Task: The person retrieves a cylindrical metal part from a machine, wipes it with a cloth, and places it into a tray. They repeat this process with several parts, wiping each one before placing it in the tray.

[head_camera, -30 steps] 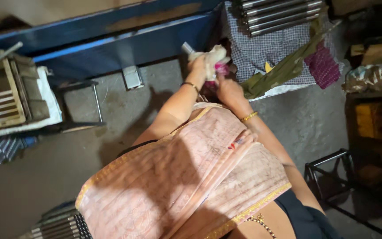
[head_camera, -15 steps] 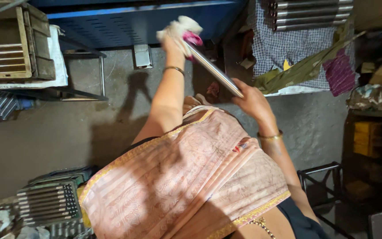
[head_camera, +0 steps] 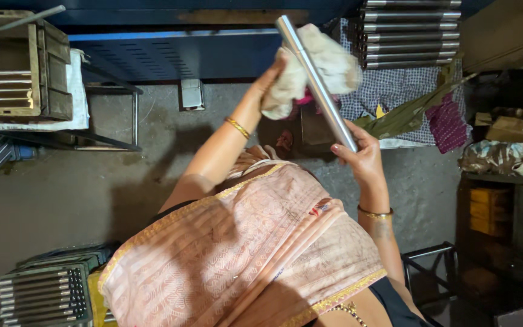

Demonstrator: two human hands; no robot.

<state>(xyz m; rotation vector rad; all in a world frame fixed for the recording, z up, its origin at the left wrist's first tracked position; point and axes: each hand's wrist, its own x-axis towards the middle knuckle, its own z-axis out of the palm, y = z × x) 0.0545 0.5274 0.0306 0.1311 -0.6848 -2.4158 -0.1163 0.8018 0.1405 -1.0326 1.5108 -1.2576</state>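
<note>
**Metal rod held in two hands, cloth wrapped near its upper end**

Centre to upper centre of the frame: a polished metal rod runs diagonally from upper left to lower right. The right hand, right of centre, is closed around the rod's lower end, fingers curled over it. The left hand, above centre, is closed on a pale crumpled cloth that is bunched against and around the rod's upper part; the rod's top end projects beyond the cloth. Both wrists carry a gold bangle. Upper right: a row of similar rods lies on a checked fabric. Upper left: a wooden crate on a metal stand. Lower left: a rack of rods. A pink patterned garment fills the lower centre.
</note>
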